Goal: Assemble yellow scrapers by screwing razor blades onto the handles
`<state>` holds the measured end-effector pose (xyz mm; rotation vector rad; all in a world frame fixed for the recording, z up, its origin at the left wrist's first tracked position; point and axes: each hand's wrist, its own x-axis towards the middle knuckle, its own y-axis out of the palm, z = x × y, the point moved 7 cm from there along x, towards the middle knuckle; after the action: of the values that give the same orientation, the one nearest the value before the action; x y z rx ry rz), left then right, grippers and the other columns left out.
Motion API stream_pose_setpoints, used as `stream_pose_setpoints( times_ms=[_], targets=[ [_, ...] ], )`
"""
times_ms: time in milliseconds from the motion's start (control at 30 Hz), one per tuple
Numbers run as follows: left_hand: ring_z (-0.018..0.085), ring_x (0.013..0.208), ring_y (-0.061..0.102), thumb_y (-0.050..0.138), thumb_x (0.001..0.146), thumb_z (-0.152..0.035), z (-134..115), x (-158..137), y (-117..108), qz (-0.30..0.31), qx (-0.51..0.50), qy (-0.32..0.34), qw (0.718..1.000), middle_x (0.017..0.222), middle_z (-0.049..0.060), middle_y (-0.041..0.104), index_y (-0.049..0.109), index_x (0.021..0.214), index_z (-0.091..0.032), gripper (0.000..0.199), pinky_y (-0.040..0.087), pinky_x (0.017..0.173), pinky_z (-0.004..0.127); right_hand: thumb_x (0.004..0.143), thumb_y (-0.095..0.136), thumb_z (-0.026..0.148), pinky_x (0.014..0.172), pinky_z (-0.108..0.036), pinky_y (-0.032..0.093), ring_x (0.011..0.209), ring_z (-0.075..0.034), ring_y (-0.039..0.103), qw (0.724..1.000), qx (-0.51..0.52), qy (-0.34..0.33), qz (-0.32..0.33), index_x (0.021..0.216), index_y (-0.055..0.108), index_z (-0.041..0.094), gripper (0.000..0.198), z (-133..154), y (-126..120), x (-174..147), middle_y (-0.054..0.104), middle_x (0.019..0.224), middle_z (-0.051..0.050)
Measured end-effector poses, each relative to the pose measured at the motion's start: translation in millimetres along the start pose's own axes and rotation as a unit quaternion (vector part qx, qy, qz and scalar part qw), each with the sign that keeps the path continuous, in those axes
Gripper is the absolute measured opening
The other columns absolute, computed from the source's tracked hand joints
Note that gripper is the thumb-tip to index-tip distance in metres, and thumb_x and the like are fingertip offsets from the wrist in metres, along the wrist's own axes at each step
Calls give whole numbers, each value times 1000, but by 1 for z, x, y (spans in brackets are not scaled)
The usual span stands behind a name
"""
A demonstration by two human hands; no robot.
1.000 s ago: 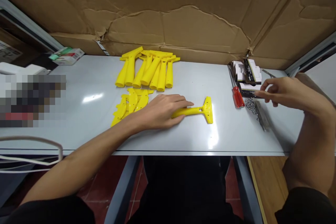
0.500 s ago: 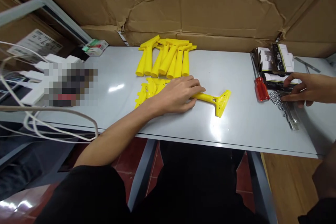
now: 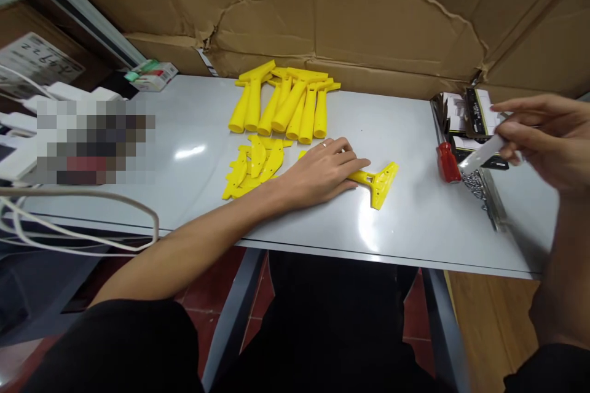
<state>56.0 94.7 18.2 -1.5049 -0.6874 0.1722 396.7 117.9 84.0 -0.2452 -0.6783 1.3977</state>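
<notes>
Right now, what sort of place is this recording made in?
Probably a small assembly bench: a grey table holding a row of identical yellow handles, a red screwdriver and loose screws, backed by cardboard.
</notes>
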Motion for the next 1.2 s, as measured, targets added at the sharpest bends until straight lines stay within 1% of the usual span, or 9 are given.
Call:
stream_pose_setpoints(
  times_ms=[100,233,333,433,667,800,933,1067,1200],
  targets=[
    [30,119,60,59,107,-33,-2,-1,-2,-10,-17,1,1000,123,15,73,61,142,-14,40,54,95,44,79,89,30,62,-30,58,63,-14,68,986,161,24,36,98,74,12,30,20,47,-12,68,76,-8],
    [29,121,62,64,105,-32,-4,-1,-13,-61,-116,-12,991,128,15,72,56,147,-15,46,55,101,47,79,91,33,65,-28,63,77,-19,76,975,208,40,72,100,66,19,36,28,85,-28,70,91,-5],
    [20,107,70,73,100,-31,-2,-1,-24,-140,-269,-52,952,122,10,75,50,151,-20,56,59,98,38,82,88,35,67,-29,66,79,-19,78,972,204,24,111,110,66,23,38,33,101,-36,69,92,-2],
    [14,91,74,79,95,-33,0,-1,-27,-175,-389,-96,899,110,5,77,55,149,-22,60,62,86,28,82,89,35,76,-34,70,77,-18,77,965,225,13,137,111,68,22,38,43,112,-44,69,93,-2],
    [11,79,75,78,92,-25,5,-6,-29,-204,-471,-185,838,96,4,80,80,107,-18,16,65,74,22,93,78,44,67,-31,69,78,-16,77,968,215,-6,130,112,67,21,32,59,121,-57,72,95,-5],
    [12,68,75,82,89,-27,13,-10,-32,-236,-529,-217,786,81,2,77,79,103,-16,18,67,67,24,102,63,53,54,-26,59,66,-13,71,985,168,3,48,87,69,19,37,49,103,-55,71,82,-6],
    [13,63,74,84,87,-29,15,-12,-38,-260,-527,-223,778,75,1,77,79,102,-16,20,68,62,25,100,66,55,50,-24,49,56,-9,61,994,97,-1,42,74,65,19,45,43,98,-51,68,69,-4],
    [13,63,74,83,89,-28,13,-13,-40,-273,-517,-217,782,75,2,77,78,100,-16,17,67,61,24,99,70,47,52,-20,43,52,-6,53,987,30,-67,143,68,64,17,43,54,111,-47,62,58,0],
    [13,68,77,78,93,-22,15,-16,-44,-317,-441,-196,816,81,2,78,74,102,-16,12,67,63,22,105,62,36,60,-18,43,60,-4,58,923,58,-191,328,76,69,16,35,84,144,-89,66,67,2]
  ],
)
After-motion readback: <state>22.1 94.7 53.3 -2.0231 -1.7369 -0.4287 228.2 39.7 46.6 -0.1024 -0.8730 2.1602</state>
